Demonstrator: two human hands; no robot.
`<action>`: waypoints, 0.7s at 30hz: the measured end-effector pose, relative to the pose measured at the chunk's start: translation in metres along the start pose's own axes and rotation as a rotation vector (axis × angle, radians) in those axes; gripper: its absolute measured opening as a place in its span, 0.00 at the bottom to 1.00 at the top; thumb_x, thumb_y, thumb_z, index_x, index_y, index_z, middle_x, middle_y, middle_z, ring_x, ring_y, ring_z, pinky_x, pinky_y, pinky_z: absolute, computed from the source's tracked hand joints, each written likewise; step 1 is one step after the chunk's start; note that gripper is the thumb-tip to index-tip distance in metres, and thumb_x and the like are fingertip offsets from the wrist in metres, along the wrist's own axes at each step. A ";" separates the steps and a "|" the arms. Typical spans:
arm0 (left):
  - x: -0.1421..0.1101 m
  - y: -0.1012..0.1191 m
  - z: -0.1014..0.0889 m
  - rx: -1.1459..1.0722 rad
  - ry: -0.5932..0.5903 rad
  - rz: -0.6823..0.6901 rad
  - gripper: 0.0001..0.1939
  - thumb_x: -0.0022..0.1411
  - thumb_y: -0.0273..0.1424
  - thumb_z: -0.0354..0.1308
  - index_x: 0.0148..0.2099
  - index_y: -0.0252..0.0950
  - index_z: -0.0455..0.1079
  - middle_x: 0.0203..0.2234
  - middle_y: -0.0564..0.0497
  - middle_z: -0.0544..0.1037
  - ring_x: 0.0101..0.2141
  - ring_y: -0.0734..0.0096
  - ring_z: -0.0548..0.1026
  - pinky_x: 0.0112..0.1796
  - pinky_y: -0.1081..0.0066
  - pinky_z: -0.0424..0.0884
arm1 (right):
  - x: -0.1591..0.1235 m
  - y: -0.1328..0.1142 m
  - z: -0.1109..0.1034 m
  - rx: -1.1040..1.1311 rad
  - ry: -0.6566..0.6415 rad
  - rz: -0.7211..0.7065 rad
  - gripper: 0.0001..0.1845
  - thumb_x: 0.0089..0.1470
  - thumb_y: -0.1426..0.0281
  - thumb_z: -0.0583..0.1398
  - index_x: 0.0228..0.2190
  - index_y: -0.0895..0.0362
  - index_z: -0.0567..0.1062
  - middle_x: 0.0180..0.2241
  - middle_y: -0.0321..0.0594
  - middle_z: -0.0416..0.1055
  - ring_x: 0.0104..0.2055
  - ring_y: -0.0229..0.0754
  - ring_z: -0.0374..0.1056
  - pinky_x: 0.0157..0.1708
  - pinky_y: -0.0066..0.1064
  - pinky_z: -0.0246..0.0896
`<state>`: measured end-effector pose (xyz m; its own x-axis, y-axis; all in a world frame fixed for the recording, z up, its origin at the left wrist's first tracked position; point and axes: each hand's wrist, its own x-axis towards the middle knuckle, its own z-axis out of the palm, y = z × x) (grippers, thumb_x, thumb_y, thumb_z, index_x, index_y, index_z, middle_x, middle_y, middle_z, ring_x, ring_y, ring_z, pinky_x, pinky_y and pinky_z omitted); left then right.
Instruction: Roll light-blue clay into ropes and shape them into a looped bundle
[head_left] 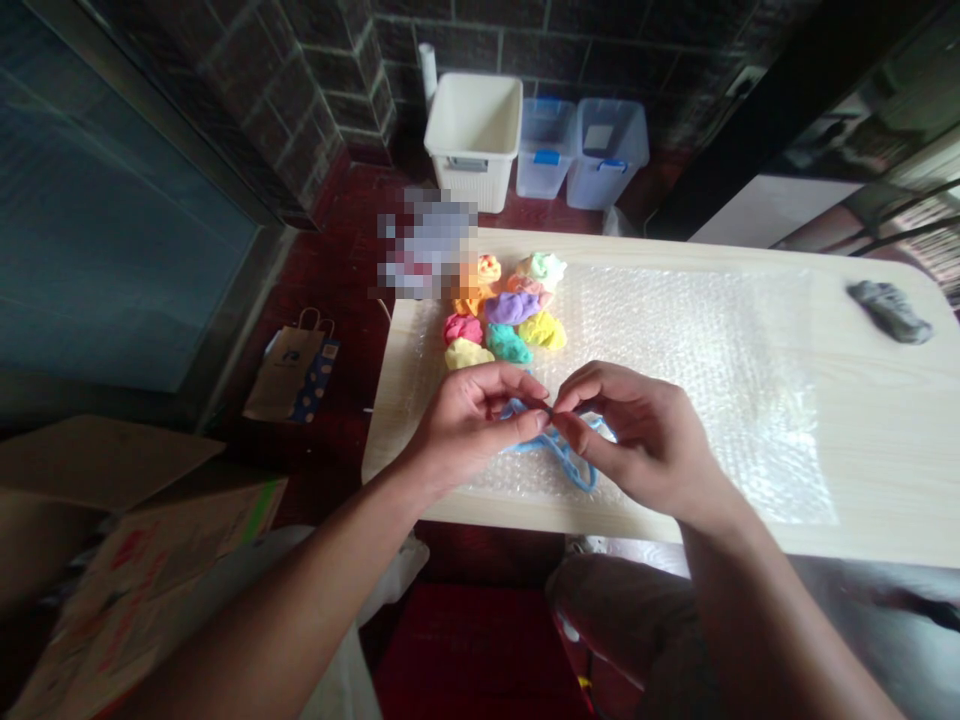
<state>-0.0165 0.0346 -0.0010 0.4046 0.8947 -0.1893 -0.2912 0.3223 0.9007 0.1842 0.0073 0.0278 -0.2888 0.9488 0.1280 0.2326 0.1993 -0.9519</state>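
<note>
Over the near edge of the bubble wrap (675, 400), my left hand (469, 415) and my right hand (637, 425) meet fingertip to fingertip. Both are closed in a pinch on a small dark piece (550, 411) whose kind I cannot make out. A looped light-blue strand (577, 472) shows just below and behind the fingers; whether it joins the dark piece is hidden. Beyond my left hand sit several soft crumpled lumps, among them a purple lump (512, 308), a green lump (508, 343), a yellow lump (542, 330) and a red lump (462, 330).
A grey crumpled lump (891, 310) lies at the right of the pale wooden table (862, 430). Behind the table stand a white bin (480, 170) and two clear plastic boxes. A paper bag (289, 370) and an open cardboard box (165, 560) are on the left.
</note>
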 end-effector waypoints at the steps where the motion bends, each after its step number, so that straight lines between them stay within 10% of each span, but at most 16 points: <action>1: 0.000 0.000 0.000 0.003 0.002 0.008 0.15 0.48 0.29 0.78 0.37 0.36 0.79 0.32 0.51 0.83 0.31 0.73 0.79 0.35 0.73 0.75 | 0.000 0.000 0.001 0.017 0.011 -0.001 0.04 0.60 0.75 0.68 0.38 0.55 0.81 0.35 0.40 0.78 0.37 0.42 0.74 0.39 0.34 0.70; 21: 0.002 0.001 -0.002 0.069 -0.022 0.113 0.21 0.47 0.26 0.80 0.43 0.33 0.80 0.35 0.47 0.86 0.36 0.69 0.84 0.36 0.75 0.80 | -0.001 0.001 -0.011 -0.065 0.018 -0.108 0.10 0.61 0.76 0.68 0.43 0.52 0.86 0.38 0.43 0.81 0.39 0.44 0.77 0.40 0.36 0.71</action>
<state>-0.0173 0.0374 -0.0015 0.3918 0.9168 -0.0770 -0.2763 0.1971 0.9406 0.1949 0.0094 0.0299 -0.2989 0.9251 0.2343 0.2607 0.3153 -0.9125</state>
